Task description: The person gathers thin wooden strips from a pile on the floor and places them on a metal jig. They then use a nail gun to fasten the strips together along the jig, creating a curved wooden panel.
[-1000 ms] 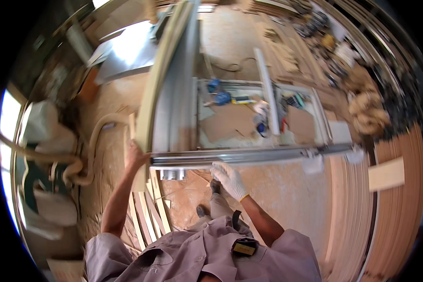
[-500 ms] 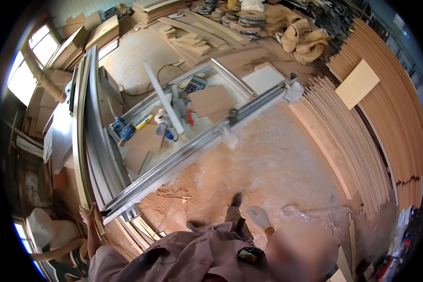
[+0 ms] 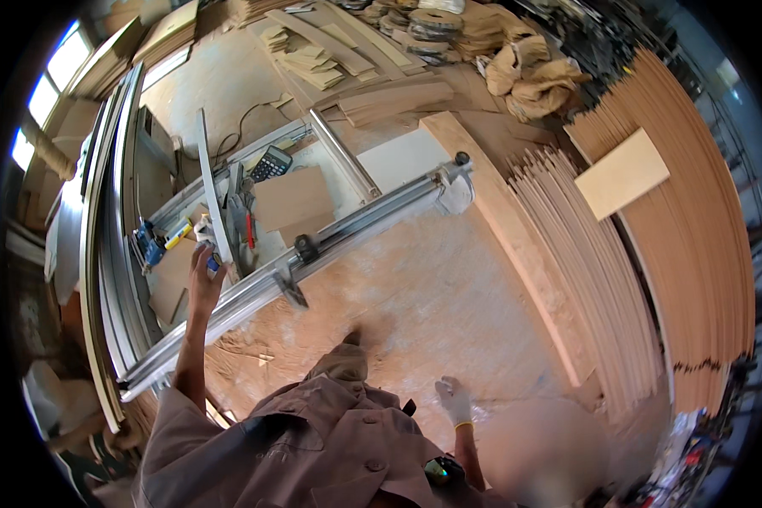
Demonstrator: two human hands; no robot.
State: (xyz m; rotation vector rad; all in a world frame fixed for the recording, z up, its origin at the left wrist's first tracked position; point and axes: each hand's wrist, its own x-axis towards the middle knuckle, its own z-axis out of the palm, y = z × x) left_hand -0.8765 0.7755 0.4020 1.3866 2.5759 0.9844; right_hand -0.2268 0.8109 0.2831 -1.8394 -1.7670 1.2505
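My bare left hand (image 3: pixel 203 269) reaches over the front rail of the machine table, its fingers apart. Just by its fingertips lies a small blue-and-white item (image 3: pixel 214 261), partly covered by the hand; contact I cannot tell. Next to it a long pale strip (image 3: pixel 209 182) slants across the tabletop. A blue power drill (image 3: pixel 151 244) and a yellow tool (image 3: pixel 179 232) lie to the left. Right of the strip are a red-handled tool (image 3: pixel 250 229), a brown board piece (image 3: pixel 293 200) and a calculator (image 3: pixel 272 163). My right hand (image 3: pixel 454 401), in a pale glove, hangs low over the floor, empty, fingers loosely apart.
A metal rail (image 3: pixel 356 222) with a black knob (image 3: pixel 306 246) runs along the table's front. Stacked brown panels (image 3: pixel 694 245) and thin strips (image 3: pixel 580 271) stand to the right, with a loose pale board (image 3: pixel 622 173) on top. Long metal profiles (image 3: pixel 114 254) line the left.
My left hand has let go of the long profiles at the left and moved over the table beside the blue-and-white item. The view has shifted rightward. My right hand still hangs low.
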